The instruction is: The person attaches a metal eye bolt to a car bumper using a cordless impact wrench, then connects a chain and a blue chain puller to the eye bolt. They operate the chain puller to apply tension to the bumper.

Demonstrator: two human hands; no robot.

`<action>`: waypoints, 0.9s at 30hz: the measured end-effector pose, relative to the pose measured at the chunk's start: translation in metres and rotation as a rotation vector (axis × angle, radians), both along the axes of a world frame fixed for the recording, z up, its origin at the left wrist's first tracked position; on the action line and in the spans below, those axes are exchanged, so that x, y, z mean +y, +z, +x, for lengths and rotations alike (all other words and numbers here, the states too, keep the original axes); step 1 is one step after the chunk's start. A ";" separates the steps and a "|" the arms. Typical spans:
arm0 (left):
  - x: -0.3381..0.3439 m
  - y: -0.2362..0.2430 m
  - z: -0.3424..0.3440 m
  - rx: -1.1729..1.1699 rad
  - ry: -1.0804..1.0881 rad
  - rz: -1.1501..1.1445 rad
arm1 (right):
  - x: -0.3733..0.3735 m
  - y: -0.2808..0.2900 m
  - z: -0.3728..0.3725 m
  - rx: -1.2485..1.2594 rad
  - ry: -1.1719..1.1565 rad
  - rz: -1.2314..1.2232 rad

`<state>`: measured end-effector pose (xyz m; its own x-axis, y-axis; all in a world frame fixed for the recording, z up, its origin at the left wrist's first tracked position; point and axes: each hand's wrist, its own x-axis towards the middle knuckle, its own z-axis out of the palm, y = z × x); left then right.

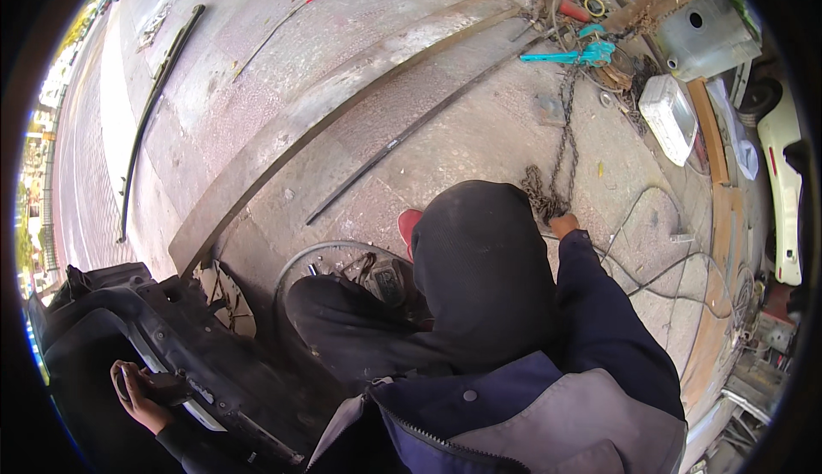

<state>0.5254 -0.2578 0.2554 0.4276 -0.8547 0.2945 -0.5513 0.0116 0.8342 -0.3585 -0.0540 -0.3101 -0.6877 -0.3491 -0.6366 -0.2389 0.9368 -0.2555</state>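
The large black plastic car bumper panel (184, 350) lay on the pavement at the person's left, its long axis running from the far left down toward the lower middle of the view, close against the bent left knee. The left hand (135, 393) was clenched over the panel's near-left end, fingers wrapped around a dark moulded edge beside a pale strip; this hand was plainly the one on the panel.

The right hand (564, 224) was well apart from it, stretched out past the right knee to a heap of rusty steel chain (543, 198) on the paving. It touched or pinched the chain, but whether it was closed around the links I cannot tell, since only the back of the hand showed. From the heap the chain ran away toward a turquoise metal lever hoist (572, 55) near the far edge of the pavement.

Between the knees sat a grey and black power tool (387, 279), with a grey hose (321, 251) arched behind it. A long dark metal strip (411, 131) lay slantwise across the paving, and a white plastic container (670, 114) rested to the far right.
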 end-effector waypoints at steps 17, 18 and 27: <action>0.004 -0.011 0.000 -0.017 -0.049 -0.052 | -0.254 0.379 0.173 -0.213 0.300 -1.048; 0.004 -0.012 -0.001 -0.041 -0.070 -0.064 | -0.266 0.408 0.190 -0.302 0.392 -1.183; 0.009 0.003 -0.019 -0.033 -0.113 -0.006 | -0.285 0.521 0.278 -0.418 0.391 -1.169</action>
<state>0.5069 -0.2489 0.2586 0.3182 -0.8953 0.3118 -0.5733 0.0802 0.8154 -0.0810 -0.3385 0.2109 -0.2400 -0.9700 0.0392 -0.1485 -0.0032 -0.9889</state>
